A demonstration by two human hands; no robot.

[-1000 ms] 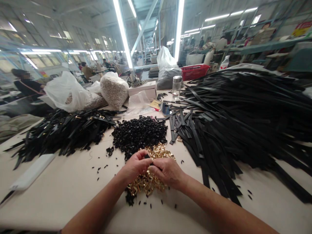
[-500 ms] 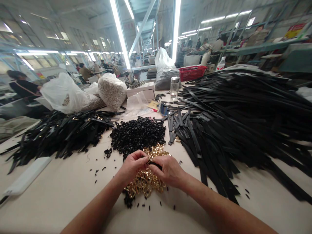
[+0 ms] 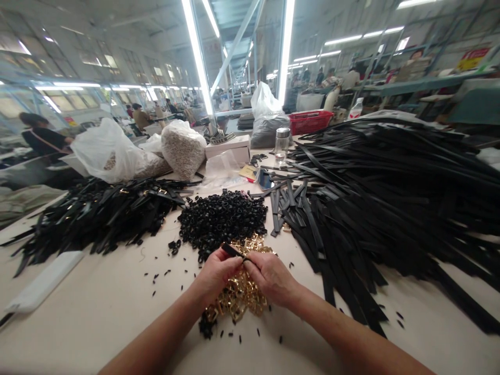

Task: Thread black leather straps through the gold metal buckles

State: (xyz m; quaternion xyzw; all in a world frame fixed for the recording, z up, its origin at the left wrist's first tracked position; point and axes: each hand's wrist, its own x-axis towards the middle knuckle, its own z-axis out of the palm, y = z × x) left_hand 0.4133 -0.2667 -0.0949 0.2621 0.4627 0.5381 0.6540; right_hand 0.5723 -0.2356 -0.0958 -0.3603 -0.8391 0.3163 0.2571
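Observation:
My left hand [image 3: 216,273] and my right hand [image 3: 271,276] meet over a small heap of gold metal buckles [image 3: 240,297] at the table's near middle. Both are closed in a pinch on a short black strap piece [image 3: 231,250] that sticks up and to the left between the fingertips. Just beyond lies a mound of small black loops [image 3: 222,219]. A big pile of long black straps [image 3: 390,182] fills the right side. A second heap of black strap pieces with gold fittings [image 3: 97,213] lies on the left.
Small black bits are scattered on the beige table [image 3: 97,307]. A white flat bar [image 3: 42,284] lies near the left edge. At the back stand plastic bags [image 3: 183,146], a white box [image 3: 228,146], a glass jar [image 3: 282,141] and a red basket [image 3: 310,119]. People work at far tables.
The black strap piece now sticks out above my fingertips, where before it was mostly hidden between them. My hands have stayed over the gold buckles.

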